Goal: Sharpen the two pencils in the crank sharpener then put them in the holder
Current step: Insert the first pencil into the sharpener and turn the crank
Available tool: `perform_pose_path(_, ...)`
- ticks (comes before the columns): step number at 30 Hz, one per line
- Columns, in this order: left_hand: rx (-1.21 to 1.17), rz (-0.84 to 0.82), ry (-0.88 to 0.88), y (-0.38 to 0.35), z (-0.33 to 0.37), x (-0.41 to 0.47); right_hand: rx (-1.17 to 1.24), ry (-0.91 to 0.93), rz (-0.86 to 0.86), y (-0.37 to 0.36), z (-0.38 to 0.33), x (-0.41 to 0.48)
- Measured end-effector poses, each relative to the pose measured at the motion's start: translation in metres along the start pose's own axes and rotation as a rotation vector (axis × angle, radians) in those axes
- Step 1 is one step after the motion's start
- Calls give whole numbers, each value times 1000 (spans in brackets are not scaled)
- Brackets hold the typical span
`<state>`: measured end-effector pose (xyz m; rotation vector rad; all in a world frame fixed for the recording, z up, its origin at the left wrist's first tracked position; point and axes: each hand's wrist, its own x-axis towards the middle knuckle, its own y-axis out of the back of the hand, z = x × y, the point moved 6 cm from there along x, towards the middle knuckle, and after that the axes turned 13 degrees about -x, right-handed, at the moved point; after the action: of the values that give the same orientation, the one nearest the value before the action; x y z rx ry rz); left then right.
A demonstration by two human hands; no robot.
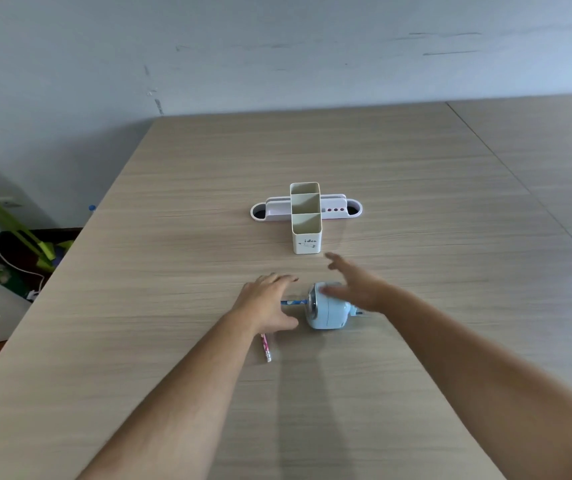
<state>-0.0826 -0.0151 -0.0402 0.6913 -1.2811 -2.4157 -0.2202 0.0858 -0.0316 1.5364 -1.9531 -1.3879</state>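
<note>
both hands empty, left hand [266, 299] flat, right hand [353, 284] spread over sharpener [326, 311]

A long table [208, 188] of pale wood-grain laminate carried everything. A cream three-compartment pencil holder [306, 220] stood upright mid-table, with a flat white oval tray [343, 210] lying crosswise just behind it. Nearer sat a pale blue crank sharpener [327, 311], a blue pencil [293, 302] sticking from its left face. A pink pencil [266, 348] lay flat nearby.
</note>
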Motion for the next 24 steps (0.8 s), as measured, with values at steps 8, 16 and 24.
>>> perform_pose_path(8,124,15,-128,-34,75,30,-258,-173,-13,-23,59,-22)
perform_pose_path(16,174,124,-60,-49,76,36,-400,17,-173,-27,41,-51)
perform_pose_path(24,149,120,-88,-50,76,36,-317,-56,109,21,44,1)
